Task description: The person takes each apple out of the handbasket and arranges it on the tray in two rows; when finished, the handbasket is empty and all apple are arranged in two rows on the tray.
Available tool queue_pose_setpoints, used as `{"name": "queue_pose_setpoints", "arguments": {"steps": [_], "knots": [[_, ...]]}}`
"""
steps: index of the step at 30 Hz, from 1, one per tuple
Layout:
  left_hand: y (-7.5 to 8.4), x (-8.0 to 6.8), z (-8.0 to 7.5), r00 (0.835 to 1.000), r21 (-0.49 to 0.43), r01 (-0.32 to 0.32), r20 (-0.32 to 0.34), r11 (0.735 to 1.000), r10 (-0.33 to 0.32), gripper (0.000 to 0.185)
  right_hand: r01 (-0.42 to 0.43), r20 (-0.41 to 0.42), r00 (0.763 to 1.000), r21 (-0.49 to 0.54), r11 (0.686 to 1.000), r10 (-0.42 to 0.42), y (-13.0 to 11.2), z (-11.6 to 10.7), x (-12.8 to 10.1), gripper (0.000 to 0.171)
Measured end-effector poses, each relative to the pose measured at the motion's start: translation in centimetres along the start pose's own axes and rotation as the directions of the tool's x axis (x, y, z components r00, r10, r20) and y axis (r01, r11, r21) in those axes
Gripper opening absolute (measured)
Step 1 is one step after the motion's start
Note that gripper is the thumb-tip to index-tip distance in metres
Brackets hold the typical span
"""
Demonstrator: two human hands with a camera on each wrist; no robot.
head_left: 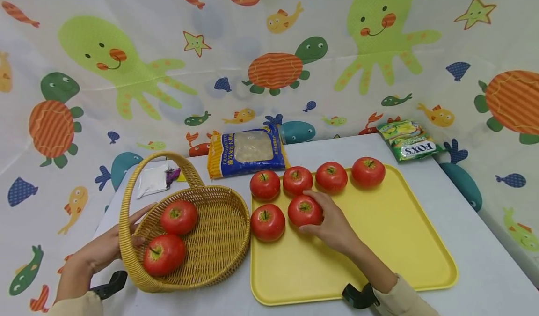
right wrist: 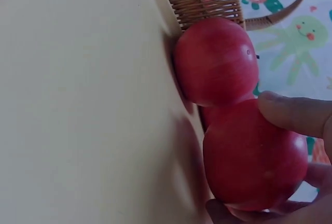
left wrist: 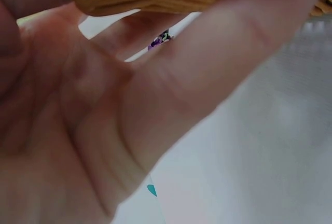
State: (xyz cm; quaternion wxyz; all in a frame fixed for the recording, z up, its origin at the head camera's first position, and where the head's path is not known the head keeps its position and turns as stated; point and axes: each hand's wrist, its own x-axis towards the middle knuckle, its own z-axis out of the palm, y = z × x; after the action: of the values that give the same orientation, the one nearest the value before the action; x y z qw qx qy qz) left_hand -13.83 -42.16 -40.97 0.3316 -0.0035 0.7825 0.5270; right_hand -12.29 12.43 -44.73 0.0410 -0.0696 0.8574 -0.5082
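My right hand [head_left: 332, 222] grips a red apple [head_left: 305, 210] between thumb and fingers, over the yellow tray [head_left: 358, 269]. In the right wrist view the same apple [right wrist: 254, 156] is beside another apple [right wrist: 215, 63]. That neighbour, an apple [head_left: 267, 222] at the tray's left edge, stands just left of the held one. More apples [head_left: 331, 176] form a row along the tray's back edge. My left hand [head_left: 107, 246] holds the left side of a wicker basket [head_left: 219, 194]; some of its fingers are hidden. Two apples [head_left: 165, 254] lie in the basket's left half.
Behind the tray lies a blue and yellow pasta bag [head_left: 252, 150]. A green Fox's packet [head_left: 408, 140] lies at the table's back right corner. A white packet [head_left: 153, 180] is behind the basket handle [head_left: 126, 203]. The patterned curtain [head_left: 252, 35] hangs behind the table.
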Motion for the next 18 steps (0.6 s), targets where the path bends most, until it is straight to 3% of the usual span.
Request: {"name": "queue_pose_setpoints", "arguments": {"steps": [18], "knots": [[0.01,-0.05,-0.02,1.0,0.008,-0.016,0.014,1.0,0.016,0.081,0.021,0.027,0.999,0.004,1.0,-0.021,0.3,0.35,-0.09,0.08]]}}
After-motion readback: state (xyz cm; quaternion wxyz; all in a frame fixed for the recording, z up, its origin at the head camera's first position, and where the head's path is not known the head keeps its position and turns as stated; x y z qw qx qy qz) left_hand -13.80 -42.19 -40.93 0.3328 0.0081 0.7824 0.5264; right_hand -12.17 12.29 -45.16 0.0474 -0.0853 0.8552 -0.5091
